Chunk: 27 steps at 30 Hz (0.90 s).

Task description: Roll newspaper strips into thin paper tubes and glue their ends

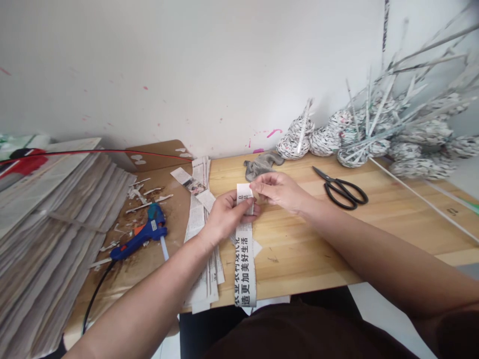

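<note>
A long strip of newspaper hangs down over the table's front edge, its upper end held up between my hands. My left hand is closed on the strip, thumb in front and fingers behind it. At the strip's top right corner, my right hand pinches the paper between thumb and fingertips. More cut newspaper strips lie in a loose pile just left of my left hand. Behind my hands is a crumpled grey cloth.
Black-handled scissors lie to the right. Woven paper shapes with long paper sticks crowd the back right. On the left are a blue glue gun on stained cardboard, and a tall newspaper stack. A white wall stands behind.
</note>
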Each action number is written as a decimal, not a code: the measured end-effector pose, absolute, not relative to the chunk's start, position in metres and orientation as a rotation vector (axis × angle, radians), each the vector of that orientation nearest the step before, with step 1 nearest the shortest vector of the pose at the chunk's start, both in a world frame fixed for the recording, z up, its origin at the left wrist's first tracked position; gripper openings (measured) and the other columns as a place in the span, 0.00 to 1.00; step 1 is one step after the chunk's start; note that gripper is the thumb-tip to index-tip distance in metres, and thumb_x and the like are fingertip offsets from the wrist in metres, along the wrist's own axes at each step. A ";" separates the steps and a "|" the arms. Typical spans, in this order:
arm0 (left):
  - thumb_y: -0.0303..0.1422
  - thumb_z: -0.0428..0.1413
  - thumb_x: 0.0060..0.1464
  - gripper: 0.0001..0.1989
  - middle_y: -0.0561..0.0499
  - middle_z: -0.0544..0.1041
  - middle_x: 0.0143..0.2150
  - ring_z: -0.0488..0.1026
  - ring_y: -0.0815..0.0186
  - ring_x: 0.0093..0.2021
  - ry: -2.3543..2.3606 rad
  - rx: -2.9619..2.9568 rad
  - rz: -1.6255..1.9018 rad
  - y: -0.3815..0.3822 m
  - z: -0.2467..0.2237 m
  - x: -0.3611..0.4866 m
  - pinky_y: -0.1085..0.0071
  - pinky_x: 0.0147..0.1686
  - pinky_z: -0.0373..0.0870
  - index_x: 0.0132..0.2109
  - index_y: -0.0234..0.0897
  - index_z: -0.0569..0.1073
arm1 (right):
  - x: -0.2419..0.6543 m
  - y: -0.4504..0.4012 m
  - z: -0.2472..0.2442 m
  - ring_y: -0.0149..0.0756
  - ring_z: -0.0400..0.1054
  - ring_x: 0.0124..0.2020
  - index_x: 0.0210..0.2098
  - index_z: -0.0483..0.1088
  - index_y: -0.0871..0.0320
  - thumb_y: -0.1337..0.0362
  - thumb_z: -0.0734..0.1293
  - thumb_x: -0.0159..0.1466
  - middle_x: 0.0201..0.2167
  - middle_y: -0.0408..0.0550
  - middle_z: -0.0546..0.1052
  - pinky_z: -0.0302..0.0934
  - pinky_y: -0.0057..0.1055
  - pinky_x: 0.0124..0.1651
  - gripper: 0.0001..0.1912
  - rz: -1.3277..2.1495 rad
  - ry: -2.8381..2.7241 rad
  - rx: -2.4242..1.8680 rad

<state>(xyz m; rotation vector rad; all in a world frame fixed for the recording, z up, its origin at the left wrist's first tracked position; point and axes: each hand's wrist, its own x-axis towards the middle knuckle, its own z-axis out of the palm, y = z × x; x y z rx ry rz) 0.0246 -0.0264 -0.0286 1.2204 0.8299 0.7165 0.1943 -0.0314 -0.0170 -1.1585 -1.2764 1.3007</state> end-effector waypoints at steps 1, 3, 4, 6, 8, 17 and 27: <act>0.39 0.61 0.51 0.17 0.45 0.80 0.33 0.78 0.63 0.35 0.838 1.210 0.721 -0.026 -0.028 0.024 0.66 0.37 0.77 0.43 0.30 0.73 | 0.196 -0.030 -0.017 0.24 0.59 0.20 0.24 0.69 0.60 0.51 0.74 0.51 0.19 0.39 0.68 0.53 0.25 0.23 0.19 1.303 -1.296 -1.155; 0.39 0.61 0.50 0.17 0.45 0.80 0.33 0.78 0.63 0.35 0.847 1.197 0.722 -0.025 -0.027 0.024 0.66 0.36 0.77 0.43 0.30 0.73 | 0.199 -0.029 -0.017 0.27 0.65 0.23 0.26 0.72 0.61 0.53 0.75 0.49 0.23 0.42 0.73 0.59 0.27 0.28 0.17 1.302 -1.328 -1.154; 0.39 0.61 0.50 0.17 0.45 0.80 0.33 0.78 0.63 0.34 0.850 1.191 0.716 -0.025 -0.026 0.024 0.66 0.35 0.77 0.42 0.30 0.73 | 0.199 -0.029 -0.017 0.29 0.67 0.25 0.28 0.73 0.61 0.54 0.76 0.48 0.25 0.44 0.75 0.61 0.29 0.30 0.17 1.303 -1.342 -1.155; 0.39 0.61 0.50 0.17 0.44 0.80 0.33 0.78 0.63 0.34 0.863 1.184 0.703 -0.025 -0.025 0.024 0.67 0.33 0.77 0.42 0.31 0.73 | 0.200 -0.029 -0.019 0.31 0.69 0.27 0.29 0.75 0.60 0.55 0.76 0.48 0.26 0.46 0.77 0.64 0.31 0.33 0.16 1.301 -1.363 -1.164; 0.39 0.61 0.50 0.17 0.44 0.80 0.33 0.78 0.63 0.33 0.885 1.184 0.698 -0.026 -0.025 0.024 0.68 0.32 0.76 0.42 0.30 0.74 | 0.200 -0.030 -0.020 0.32 0.70 0.27 0.30 0.76 0.61 0.54 0.75 0.49 0.26 0.47 0.77 0.64 0.32 0.34 0.16 1.263 -1.377 -1.191; 0.45 0.57 0.54 0.19 0.44 0.80 0.34 0.78 0.63 0.35 0.850 1.263 0.742 -0.024 -0.029 0.022 0.67 0.33 0.77 0.41 0.31 0.76 | 0.201 -0.027 -0.022 0.27 0.64 0.26 0.30 0.76 0.61 0.55 0.75 0.50 0.24 0.44 0.73 0.57 0.26 0.27 0.16 1.213 -1.340 -1.233; 0.45 0.57 0.54 0.19 0.45 0.80 0.35 0.78 0.62 0.36 0.854 1.317 0.739 -0.027 -0.027 0.024 0.64 0.37 0.77 0.42 0.31 0.76 | 0.197 -0.030 -0.020 0.24 0.57 0.19 0.27 0.73 0.62 0.54 0.75 0.48 0.18 0.40 0.68 0.45 0.24 0.19 0.17 1.377 -1.212 -1.167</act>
